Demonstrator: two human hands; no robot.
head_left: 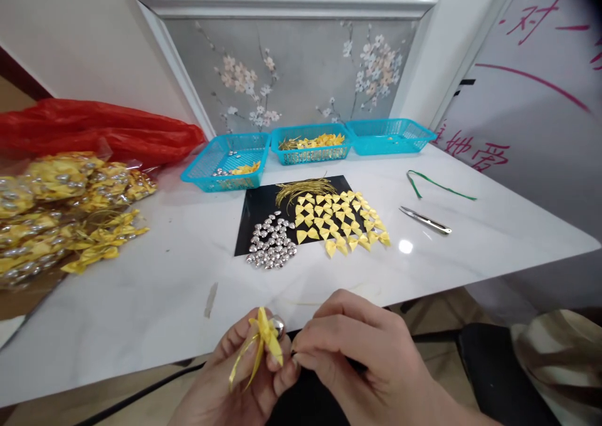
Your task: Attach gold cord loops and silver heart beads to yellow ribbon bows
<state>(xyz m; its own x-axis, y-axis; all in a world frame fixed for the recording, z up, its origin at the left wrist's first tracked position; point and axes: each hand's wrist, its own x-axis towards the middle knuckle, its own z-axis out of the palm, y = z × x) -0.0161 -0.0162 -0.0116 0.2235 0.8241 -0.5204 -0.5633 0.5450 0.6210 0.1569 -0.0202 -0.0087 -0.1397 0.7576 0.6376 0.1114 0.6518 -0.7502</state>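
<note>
My left hand (235, 376) is closed on a small yellow ribbon bow (269, 341) with a silver bead (278, 327) behind it and gold cord hanging down. My right hand (362, 357) is closed in a pinch right beside the bow, at the near edge of the white table (155, 288); what it pinches is too small to make out. On a black mat (254, 216) further back lie a pile of silver beads (271, 244), rows of yellow bows (341, 219) and a bundle of gold cords (301, 187).
Three blue baskets (226, 162) (310, 145) (390, 136) stand at the back, two holding bows. Clear bags of finished yellow pieces (61, 213) and a red plastic bag (94, 128) lie at the left. Metal snips (426, 220) and a green ribbon (437, 186) lie at the right.
</note>
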